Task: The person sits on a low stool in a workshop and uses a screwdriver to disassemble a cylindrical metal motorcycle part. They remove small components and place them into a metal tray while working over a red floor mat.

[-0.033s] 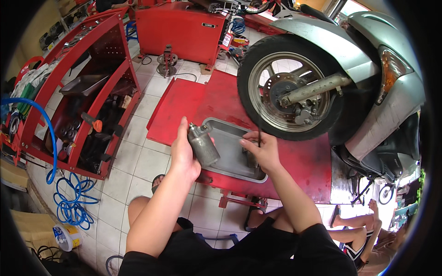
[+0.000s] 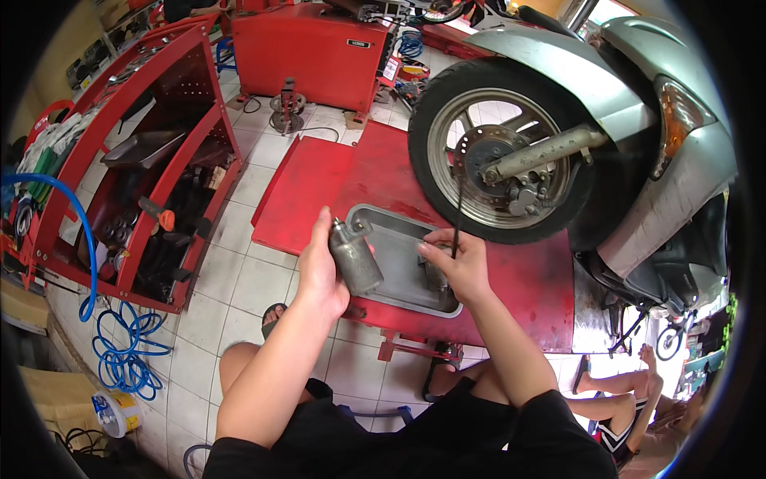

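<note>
My left hand (image 2: 321,270) is wrapped round a grey metal cylinder (image 2: 357,267) that looks like a small starter motor, with a stubby end and a lug at its top. It is held tilted above the left side of a shallow grey metal tray (image 2: 375,214). Over the tray's right side, the fingers of my right hand (image 2: 459,259) are pinched round a thin dark rod (image 2: 457,227), whose lower end is hidden. Beneath those fingers shows a dark metal part (image 2: 436,278); whether the hand grips it too is unclear.
The tray lies on a red lift platform (image 2: 319,184). Beyond it stands a silver scooter's front wheel (image 2: 423,152). At left are a red tool rack (image 2: 211,152), a coiled blue hose (image 2: 128,351) and a white bucket (image 2: 118,413). Another person's leg (image 2: 614,385) shows at lower right.
The view has shifted slightly. The rod in my right hand stands a little differently, and both hands keep their hold.
</note>
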The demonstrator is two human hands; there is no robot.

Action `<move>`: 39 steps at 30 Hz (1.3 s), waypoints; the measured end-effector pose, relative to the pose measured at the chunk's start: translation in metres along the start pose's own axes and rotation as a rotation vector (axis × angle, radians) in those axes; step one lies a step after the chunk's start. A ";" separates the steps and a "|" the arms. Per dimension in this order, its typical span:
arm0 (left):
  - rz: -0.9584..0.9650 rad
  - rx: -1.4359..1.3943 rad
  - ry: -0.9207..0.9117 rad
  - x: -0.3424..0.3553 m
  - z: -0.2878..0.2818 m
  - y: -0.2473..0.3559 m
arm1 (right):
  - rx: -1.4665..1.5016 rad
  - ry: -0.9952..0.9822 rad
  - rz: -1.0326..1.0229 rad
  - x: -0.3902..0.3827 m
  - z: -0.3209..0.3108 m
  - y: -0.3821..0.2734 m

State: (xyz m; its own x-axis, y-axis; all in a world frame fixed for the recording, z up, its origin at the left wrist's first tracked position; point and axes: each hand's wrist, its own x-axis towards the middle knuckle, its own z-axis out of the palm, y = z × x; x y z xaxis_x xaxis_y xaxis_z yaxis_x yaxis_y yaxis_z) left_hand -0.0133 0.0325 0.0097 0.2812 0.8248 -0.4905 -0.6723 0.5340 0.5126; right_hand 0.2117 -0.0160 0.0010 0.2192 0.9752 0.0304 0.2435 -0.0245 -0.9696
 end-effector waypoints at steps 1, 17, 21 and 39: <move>-0.034 0.045 0.015 -0.006 0.011 -0.008 | 0.029 0.005 -0.014 -0.011 -0.008 -0.007; 0.075 0.489 -0.061 -0.009 0.009 -0.095 | -0.210 -0.164 -0.438 -0.047 -0.032 -0.004; 0.137 0.588 -0.062 -0.005 0.009 -0.100 | -0.247 -0.138 -0.442 -0.048 -0.034 -0.002; 0.099 0.580 -0.094 -0.010 0.010 -0.097 | -0.274 -0.145 -0.421 -0.052 -0.032 -0.001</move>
State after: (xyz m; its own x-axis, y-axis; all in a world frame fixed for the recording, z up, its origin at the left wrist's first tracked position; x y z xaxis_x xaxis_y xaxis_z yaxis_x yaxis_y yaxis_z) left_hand 0.0560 -0.0257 -0.0283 0.3138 0.8745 -0.3699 -0.2218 0.4463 0.8669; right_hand 0.2304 -0.0735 0.0077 -0.0796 0.9328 0.3514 0.5249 0.3389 -0.7808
